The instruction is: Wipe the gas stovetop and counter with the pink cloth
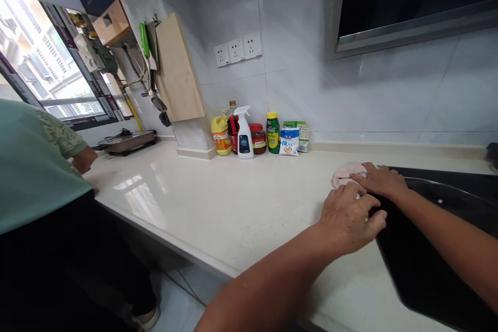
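Pale pink cloth [344, 172] lies bunched on the white countertop [218, 202], by the back left corner of a black glossy panel [404, 254] with a curved rim. My right hand [383, 180] presses on the cloth, its fingers over it. Nearer to me, my left hand [350, 218] hovers just in front of the cloth with fingers loosely bent and the thumb apart. A small whitish spot shows by its fingertips; I cannot make out what it is.
Along the back wall stand a yellow jug [221, 136], a white spray bottle [244, 135], a red-lidded jar [258, 139], a green bottle [273, 134] and a blue-white packet [289, 142]. A person [39, 166] stands at left near an electric pan [126, 141]. A cutting board [179, 70] hangs on the wall.
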`<state>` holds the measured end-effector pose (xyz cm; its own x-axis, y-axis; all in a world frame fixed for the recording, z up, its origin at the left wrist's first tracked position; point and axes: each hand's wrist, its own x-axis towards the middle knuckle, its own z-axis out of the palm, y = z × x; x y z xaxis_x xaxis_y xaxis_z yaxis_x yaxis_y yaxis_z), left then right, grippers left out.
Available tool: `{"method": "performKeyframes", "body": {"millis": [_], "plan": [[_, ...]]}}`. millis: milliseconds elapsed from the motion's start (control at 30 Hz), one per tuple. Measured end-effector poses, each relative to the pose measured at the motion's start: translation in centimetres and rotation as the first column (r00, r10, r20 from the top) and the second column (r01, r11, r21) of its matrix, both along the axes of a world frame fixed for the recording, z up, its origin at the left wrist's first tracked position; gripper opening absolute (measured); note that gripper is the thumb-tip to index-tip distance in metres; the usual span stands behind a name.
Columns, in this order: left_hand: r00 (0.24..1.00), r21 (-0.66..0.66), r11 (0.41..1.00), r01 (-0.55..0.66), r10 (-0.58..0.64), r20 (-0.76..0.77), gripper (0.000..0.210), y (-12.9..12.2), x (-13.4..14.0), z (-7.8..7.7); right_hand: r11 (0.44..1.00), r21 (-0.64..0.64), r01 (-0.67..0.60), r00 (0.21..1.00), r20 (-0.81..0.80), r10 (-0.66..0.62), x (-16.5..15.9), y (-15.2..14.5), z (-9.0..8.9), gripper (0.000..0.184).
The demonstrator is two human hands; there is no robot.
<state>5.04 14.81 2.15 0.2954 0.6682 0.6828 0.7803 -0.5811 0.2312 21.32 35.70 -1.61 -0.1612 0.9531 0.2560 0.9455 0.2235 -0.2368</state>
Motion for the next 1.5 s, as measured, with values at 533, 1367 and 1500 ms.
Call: {"method": "performKeyframes", "body": {"millis": [533,1367,1500], "plan": [[0.979,-0.392,0.919,-0.039,0.113,0.168,0.02,0.9,-1.8,-0.3,0.951,0.105,-0.291,0.957,0.011,0.291,5.4,-18.1,-0.9,0.054],[0.959,-0.476,0.879,-0.019,0.151,0.24,0.031,0.9,-0.6,-1.7,0.931,0.094,-0.351,0.936,0.066,0.346,1.8,-12.9,-0.5,0.052],[0.974,-0.421,0.906,-0.034,0.125,0.19,0.029,0.4,0.0,-1.5,0.95,0.064,-0.305,0.949,0.109,0.297,0.5,-9.1,-0.7,0.052]]}}
